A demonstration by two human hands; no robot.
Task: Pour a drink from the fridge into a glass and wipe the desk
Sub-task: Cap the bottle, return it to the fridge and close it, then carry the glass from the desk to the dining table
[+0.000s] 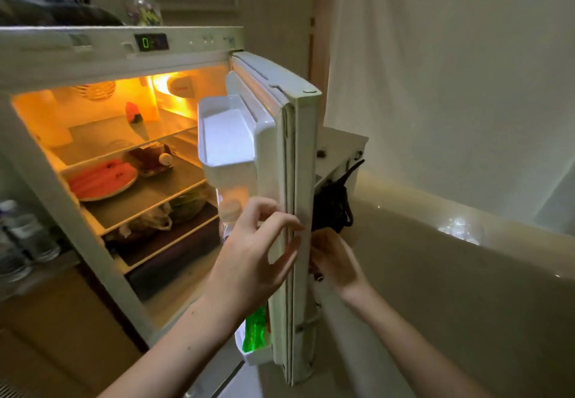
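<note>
White enamel, worn at the seal: the open fridge door (306, 211) stands swung out to the right, seen edge-on from the head camera, so the lit shelves and door racks can be reached. The left hand (258, 254) sits at the door's inner edge, fingers loosely spread and lightly bent, gripping nothing, probably steadying it. The right hand (337, 261) is on the door's outer side, fingers hidden, so its grip cannot be told. A clear plastic bottle with a pale cap (230, 211), likely the drink, stands in the door rack just beside the left fingers. No glass is identifiable.
</note>
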